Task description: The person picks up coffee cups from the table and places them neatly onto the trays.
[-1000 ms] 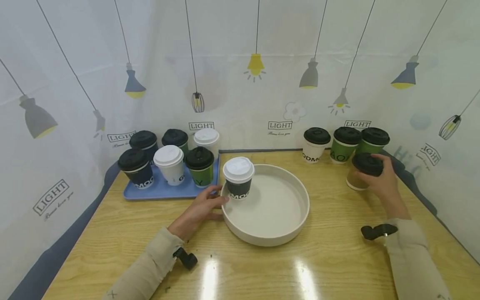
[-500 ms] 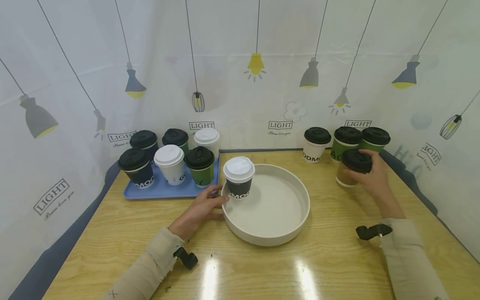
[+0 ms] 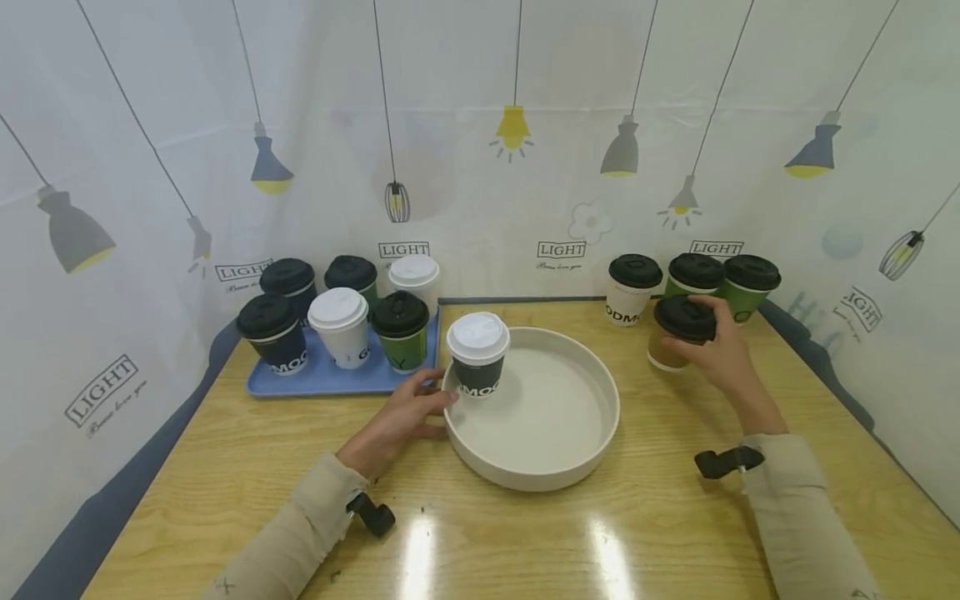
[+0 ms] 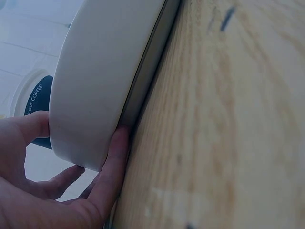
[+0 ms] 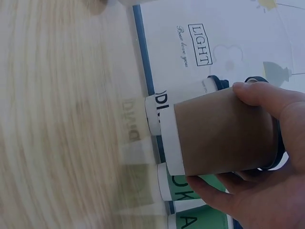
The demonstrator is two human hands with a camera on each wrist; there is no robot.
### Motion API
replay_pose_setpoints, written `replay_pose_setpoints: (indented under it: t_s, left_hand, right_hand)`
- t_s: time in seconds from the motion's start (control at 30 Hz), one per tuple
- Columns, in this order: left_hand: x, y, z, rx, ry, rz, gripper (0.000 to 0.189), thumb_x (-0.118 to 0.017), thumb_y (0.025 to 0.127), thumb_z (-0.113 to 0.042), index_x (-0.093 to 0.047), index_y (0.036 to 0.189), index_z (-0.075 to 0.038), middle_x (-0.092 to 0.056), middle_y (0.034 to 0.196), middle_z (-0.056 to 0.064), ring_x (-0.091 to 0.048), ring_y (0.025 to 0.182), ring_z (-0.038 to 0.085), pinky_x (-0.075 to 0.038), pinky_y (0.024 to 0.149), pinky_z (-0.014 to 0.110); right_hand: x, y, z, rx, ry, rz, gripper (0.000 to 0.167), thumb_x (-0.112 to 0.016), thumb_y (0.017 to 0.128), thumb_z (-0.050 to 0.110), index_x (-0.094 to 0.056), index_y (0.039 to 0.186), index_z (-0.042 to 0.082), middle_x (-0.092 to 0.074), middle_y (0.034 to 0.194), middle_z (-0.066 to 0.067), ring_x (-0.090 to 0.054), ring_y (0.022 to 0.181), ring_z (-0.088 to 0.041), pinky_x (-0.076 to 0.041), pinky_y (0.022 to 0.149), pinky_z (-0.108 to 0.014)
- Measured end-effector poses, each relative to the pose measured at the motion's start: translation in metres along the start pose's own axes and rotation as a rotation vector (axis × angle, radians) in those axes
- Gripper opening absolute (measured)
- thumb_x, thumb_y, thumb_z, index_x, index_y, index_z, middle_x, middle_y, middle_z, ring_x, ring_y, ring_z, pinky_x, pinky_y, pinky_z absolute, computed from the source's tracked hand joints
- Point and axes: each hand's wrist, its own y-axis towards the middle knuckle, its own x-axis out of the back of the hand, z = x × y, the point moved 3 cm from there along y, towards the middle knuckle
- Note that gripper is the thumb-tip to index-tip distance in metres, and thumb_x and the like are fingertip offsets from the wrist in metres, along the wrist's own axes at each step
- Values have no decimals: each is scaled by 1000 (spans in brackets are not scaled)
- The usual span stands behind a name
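My right hand [image 3: 726, 350] grips a brown paper coffee cup [image 5: 224, 136] with a black lid. It is upright and seems held just above the table, in front of the right-hand cups. My left hand [image 3: 401, 412] holds the left edge of a round cream tray [image 3: 536, 482]; in the left wrist view the thumb [image 4: 37, 125] is at its rim and a finger reaches its bottom edge. Inside that tray, at its left side, stands a coffee cup [image 3: 478, 373] with a white lid and dark sleeve.
A blue rectangular tray [image 3: 330, 389] at the left bears several lidded cups, including a white one [image 3: 347, 343]. At the back right stand a white cup [image 3: 626, 304] and two green cups [image 3: 738, 293], all black-lidded. A printed curtain [image 3: 480, 192] borders the wooden table [image 3: 517, 542].
My right hand has carried the brown coffee cup leftward, passing in front of the green cups. The left hand and the round tray have stayed in place.
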Motion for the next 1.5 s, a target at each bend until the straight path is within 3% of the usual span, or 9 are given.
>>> replay_pose_setpoints:
  t_s: [0.5, 0.83, 1.13, 1.3, 1.5]
  left_hand:
    - [-1, 0, -1, -1, -16, -4, 64, -66, 99, -21, -38, 156, -12, -48, 149, 22, -63, 119, 32, -64, 93, 45]
    - [1, 0, -1, 9, -4, -9, 64, -66, 100, -23, -38, 157, -13, -47, 151, 22, -62, 121, 32, -64, 93, 44]
    - [1, 1, -2, 14, -3, -3, 64, -66, 100, -22, -38, 157, -14, -46, 153, 20, -63, 121, 32, -64, 93, 44]
    - [1, 1, -2, 14, -1, -16, 64, -66, 100, -21, -38, 157, -14, -47, 152, 20, -63, 120, 32, -64, 91, 44]
    - [1, 0, -2, 6, 1, -11, 66, -66, 99, -21, -37, 158, -13, -46, 153, 21, -62, 121, 32, -64, 92, 44]
  right_hand:
    - [-23, 4, 30, 93, 57, 43, 85, -84, 85, 10, -34, 154, 4, -34, 160, -27, -34, 146, -52, -28, 120, -71]
    - [-37, 8, 54, 87, 56, 69, 87, -85, 86, 15, -35, 157, 14, -25, 169, -17, -28, 153, -49, -26, 120, -74]
    - [-49, 8, 84, 133, 111, 93, 86, -84, 86, 11, -35, 156, 16, -35, 164, -20, -38, 148, -46, -36, 116, -68]
    - [-56, 6, 97, 152, 89, 115, 84, -84, 87, 15, -35, 156, 19, -36, 162, -20, -44, 143, -45, -50, 103, -61]
    - [-68, 6, 111, 187, 95, 148, 84, -83, 88, 15, -35, 156, 21, -41, 159, -19, -52, 136, -42, -56, 93, -46]
